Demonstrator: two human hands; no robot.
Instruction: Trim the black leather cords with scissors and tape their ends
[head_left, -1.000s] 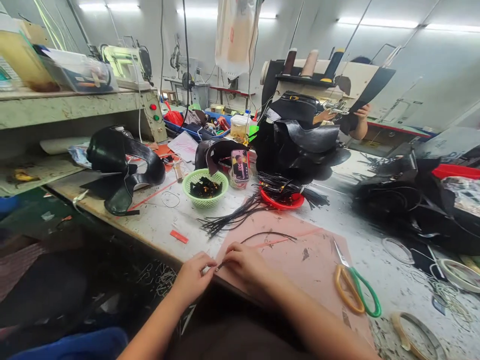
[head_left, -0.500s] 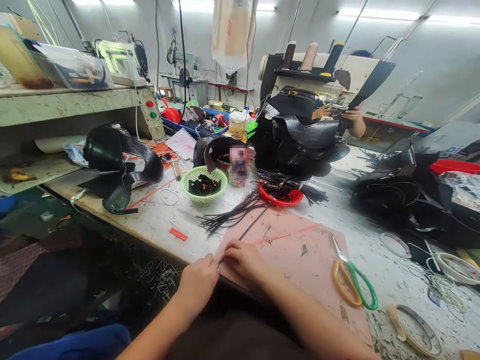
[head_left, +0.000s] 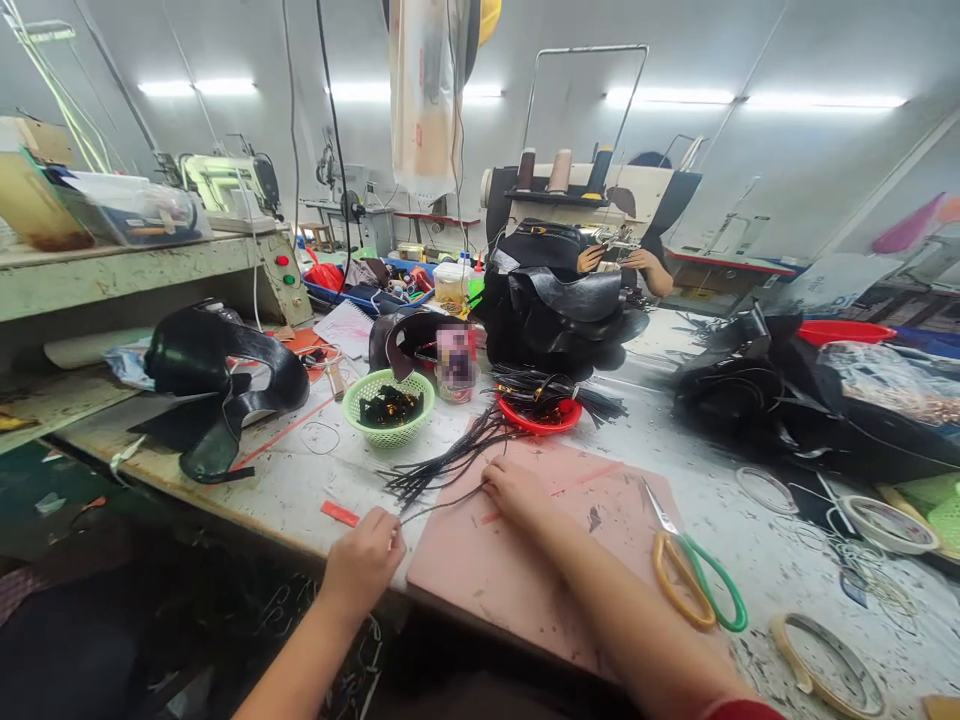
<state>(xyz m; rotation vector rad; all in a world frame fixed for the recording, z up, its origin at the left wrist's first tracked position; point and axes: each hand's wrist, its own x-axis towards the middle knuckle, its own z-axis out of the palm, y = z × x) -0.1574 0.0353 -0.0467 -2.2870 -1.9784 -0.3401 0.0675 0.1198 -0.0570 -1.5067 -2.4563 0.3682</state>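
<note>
A thin dark cord (head_left: 442,503) runs between my two hands above the table's front part. My left hand (head_left: 365,556) is closed on one end, near the table edge and beside a small red strip (head_left: 340,514). Farther right and forward, my right hand (head_left: 516,490) pinches the cord over the pink mat (head_left: 480,570). Just behind it lies a bundle of black cords (head_left: 427,472), spread toward a red basket (head_left: 540,424). A green basket (head_left: 388,432) holding small black pieces stands left of the bundle.
Scissors (head_left: 679,555) and a tape roll (head_left: 825,665) lie at the right. Black leather pieces (head_left: 225,385) sit at the left, with more piled (head_left: 562,310) at the back. Another person's hands (head_left: 637,262) work at a sewing machine behind.
My hands have moved apart, the left to the left and the right forward and to the right, with the cord stretched between them. The camera view has shifted upward and to the right.
</note>
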